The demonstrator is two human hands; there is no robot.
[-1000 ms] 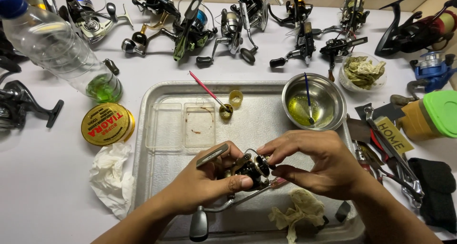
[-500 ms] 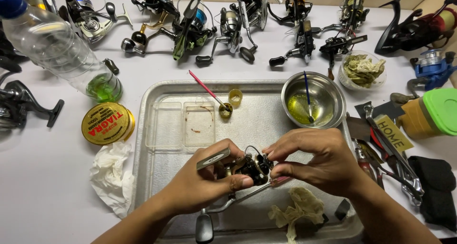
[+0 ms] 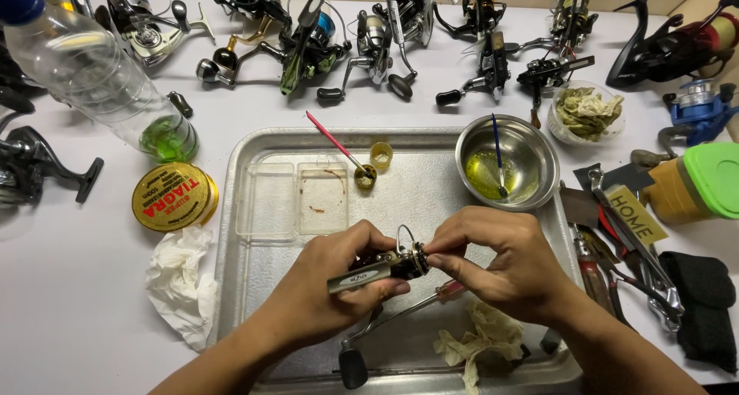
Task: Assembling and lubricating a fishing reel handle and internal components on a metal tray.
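Observation:
Over a metal tray [image 3: 254, 287], my left hand [image 3: 331, 287] grips the body of a small black and silver fishing reel [image 3: 381, 268]. My right hand [image 3: 500, 260] pinches the reel's right end with thumb and fingertips, next to a thin wire bail loop. A reel handle with a black knob [image 3: 354, 364] lies in the tray just under my hands. A red-handled screwdriver [image 3: 443, 293] pokes out beneath my right hand. A crumpled stained rag [image 3: 481, 341] lies in the tray's near right corner.
A steel bowl of yellow oil with a blue brush [image 3: 506, 162] sits at the tray's far right. A clear plastic box [image 3: 292, 199], a pink brush [image 3: 335, 145] and small caps lie in the tray. Several reels [image 3: 369, 33] line the far edge. Pliers [image 3: 631, 233] lie right; a bottle [image 3: 100, 79], a yellow tin [image 3: 173, 196] and tissue [image 3: 181, 283] left.
Both hands have turned the reel, so its silver foot now points left. My right fingers have shifted to pinch its right end. The loose handle stays in the tray.

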